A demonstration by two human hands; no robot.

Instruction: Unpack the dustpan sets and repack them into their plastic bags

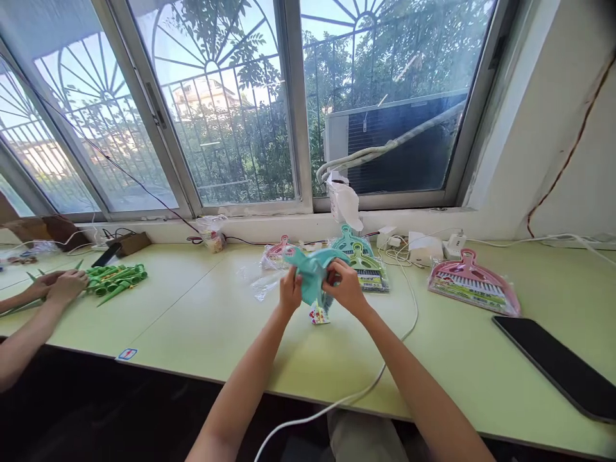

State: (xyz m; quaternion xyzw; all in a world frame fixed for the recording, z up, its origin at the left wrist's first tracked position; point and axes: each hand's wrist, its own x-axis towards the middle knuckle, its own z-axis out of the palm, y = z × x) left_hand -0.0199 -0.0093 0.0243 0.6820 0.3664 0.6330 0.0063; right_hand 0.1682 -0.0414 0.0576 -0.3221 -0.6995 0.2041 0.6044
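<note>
Both my hands hold a teal plastic dustpan (312, 269) above the pale green table (202, 321). My left hand (290, 290) grips its left side with closed fingers. My right hand (345, 285) is closed on its right side. A small printed label card (319, 314) hangs from the dustpan's lower end, just over the table. Behind it lies clear plastic wrapping (264, 282).
Packaged dustpan sets lie behind: teal and green ones (360, 256), a pink one (278, 251) and another pink one (471, 282) at right. A dark tablet (558, 366) lies far right. A white cable (409, 301) crosses the table. At left, another person's hands (58, 285) touch green plastic pieces (118, 279).
</note>
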